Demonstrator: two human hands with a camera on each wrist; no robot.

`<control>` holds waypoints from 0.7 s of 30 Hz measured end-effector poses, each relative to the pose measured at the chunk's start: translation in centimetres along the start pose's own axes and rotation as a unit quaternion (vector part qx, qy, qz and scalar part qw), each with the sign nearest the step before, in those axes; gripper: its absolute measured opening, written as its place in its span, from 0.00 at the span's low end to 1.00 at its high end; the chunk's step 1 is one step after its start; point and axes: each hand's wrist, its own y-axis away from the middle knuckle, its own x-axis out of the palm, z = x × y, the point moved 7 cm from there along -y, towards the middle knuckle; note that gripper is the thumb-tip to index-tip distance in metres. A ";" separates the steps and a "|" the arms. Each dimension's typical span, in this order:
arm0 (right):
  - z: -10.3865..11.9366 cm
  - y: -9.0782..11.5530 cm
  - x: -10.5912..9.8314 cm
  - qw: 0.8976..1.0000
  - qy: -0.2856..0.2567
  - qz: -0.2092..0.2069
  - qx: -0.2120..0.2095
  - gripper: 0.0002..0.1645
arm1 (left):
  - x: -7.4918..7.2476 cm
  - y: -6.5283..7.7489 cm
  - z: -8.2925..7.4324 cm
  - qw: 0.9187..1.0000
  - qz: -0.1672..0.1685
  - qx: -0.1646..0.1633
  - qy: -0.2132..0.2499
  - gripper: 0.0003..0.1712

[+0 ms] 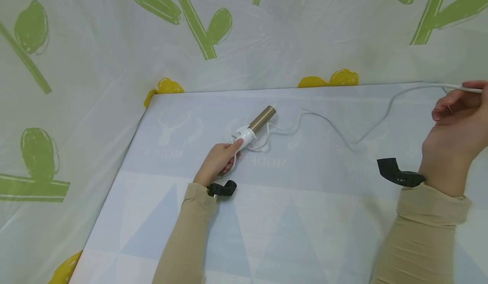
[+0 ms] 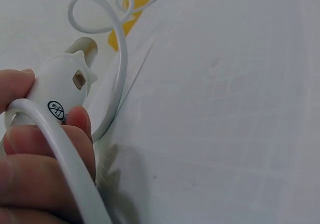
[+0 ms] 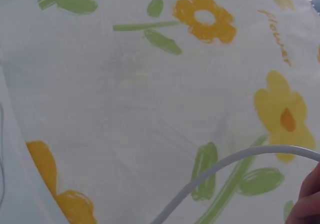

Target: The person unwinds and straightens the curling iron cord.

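A curling iron with a white handle and a gold barrel lies in the grip of my left hand, its barrel tilted up to the right. In the left wrist view the thumb and curled fingers wrap the white handle, and a stretch of cord passes over those fingers. White cord winds from the iron across the table to the right. Raised at the right edge, my right hand pinches that cord; part of this hand is out of frame. Only its fingertips show in the right wrist view.
Beneath the hands is a table with a pale blue and white triangle-patterned cover. Behind it and on the left hangs a white sheet printed with green stems and yellow flowers. Each wrist wears a black strap mount.
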 end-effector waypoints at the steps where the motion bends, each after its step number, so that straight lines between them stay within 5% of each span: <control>1: -0.3 0.1 0.2 1.000 0.009 0.006 0.005 0.12 | 0.0 0.0 0.0 1.000 0.001 -0.001 0.005 0.38; 13: -2.2 1.3 1.4 0.997 0.057 0.055 -0.003 0.15 | 0.2 -0.2 0.3 0.998 0.012 -0.028 0.049 0.45; 21: -3.9 1.9 1.9 0.995 0.044 0.082 0.024 0.16 | 0.1 0.0 -0.2 0.998 0.015 -0.016 0.054 0.44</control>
